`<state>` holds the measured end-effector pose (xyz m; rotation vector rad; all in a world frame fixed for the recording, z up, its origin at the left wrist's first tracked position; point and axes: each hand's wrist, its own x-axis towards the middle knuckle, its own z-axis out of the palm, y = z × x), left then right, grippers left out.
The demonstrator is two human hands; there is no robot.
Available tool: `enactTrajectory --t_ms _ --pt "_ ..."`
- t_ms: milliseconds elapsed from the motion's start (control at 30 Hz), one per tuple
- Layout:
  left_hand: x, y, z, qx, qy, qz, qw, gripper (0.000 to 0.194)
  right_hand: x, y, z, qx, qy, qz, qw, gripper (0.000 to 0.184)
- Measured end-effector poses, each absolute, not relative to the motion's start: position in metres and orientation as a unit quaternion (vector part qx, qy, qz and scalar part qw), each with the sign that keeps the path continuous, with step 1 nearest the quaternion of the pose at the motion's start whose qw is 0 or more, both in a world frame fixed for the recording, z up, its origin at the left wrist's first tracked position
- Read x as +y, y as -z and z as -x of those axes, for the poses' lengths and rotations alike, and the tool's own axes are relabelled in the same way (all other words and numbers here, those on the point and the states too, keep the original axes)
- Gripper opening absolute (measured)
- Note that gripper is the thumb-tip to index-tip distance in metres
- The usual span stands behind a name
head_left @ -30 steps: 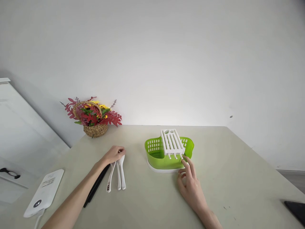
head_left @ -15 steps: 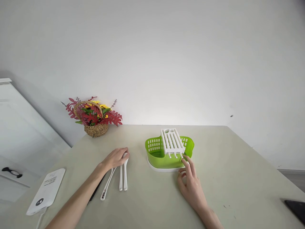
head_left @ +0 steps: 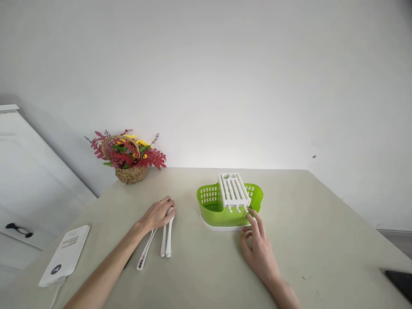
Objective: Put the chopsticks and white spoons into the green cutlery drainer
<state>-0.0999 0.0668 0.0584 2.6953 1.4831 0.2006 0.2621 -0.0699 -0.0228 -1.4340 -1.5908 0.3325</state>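
Observation:
At the table's left half, my left hand [head_left: 161, 212] is closed over the bowl end of a white spoon [head_left: 169, 240], whose handle points toward me. Close beside that spoon lies another white handle [head_left: 163, 242], its far end covered by my fingers. A third white handle with a dark pattern at its tip [head_left: 141, 259] slants out from below my wrist. My right hand [head_left: 255, 242], fingers bent and apart, touches the front right side of a green basket [head_left: 215, 218]. A white slotted rack [head_left: 234, 191] with small hooks rests across the basket, which stands on a white base.
Back left stands a wicker basket of artificial flowers [head_left: 130, 174]. A white power bank with a cable [head_left: 66, 253] lies at the left table edge, near a white cabinet [head_left: 28, 184]. A dark flat object [head_left: 399, 281] shows at the right edge.
The spoon handle under my left hand has swung slightly left, nearer the handle beside it. My left hand's fingers have shifted a little. My right hand stays at the green basket.

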Motion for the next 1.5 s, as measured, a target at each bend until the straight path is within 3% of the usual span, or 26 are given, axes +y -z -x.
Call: enactTrajectory --t_ms 833,933,1067,1167,1300,1400,1500 --pt "0.075 -0.059 0.107 0.514 -0.059 -0.855 -0.037 0.028 -0.070 0.021 -0.261 -0.648 -0.140 0.583 0.470 0.049" --pt "0.078 -0.067 0.101 0.533 -0.126 -0.835 -0.047 0.032 -0.071 0.020 -0.261 -0.647 -0.139 0.586 0.467 0.048" --pt "0.083 -0.092 0.073 0.547 -0.325 -0.770 -0.038 0.037 -0.071 0.021 -0.261 -0.646 -0.134 0.589 0.466 0.049" --pt "0.073 -0.121 0.030 0.469 -0.420 -0.776 -0.039 0.023 -0.071 0.021 -0.261 -0.647 -0.125 0.589 0.467 0.050" --pt "0.035 -0.154 -0.044 0.374 -0.454 -0.807 -0.048 0.010 -0.070 0.022 -0.261 -0.652 -0.117 0.583 0.470 0.050" --pt "0.002 -0.158 -0.094 0.352 -0.422 -0.835 -0.039 0.019 -0.069 0.022 -0.261 -0.654 -0.118 0.579 0.474 0.051" --pt "-0.017 -0.141 -0.126 0.355 -0.366 -0.858 -0.061 0.051 -0.070 0.021 -0.261 -0.653 -0.126 0.578 0.473 0.054"
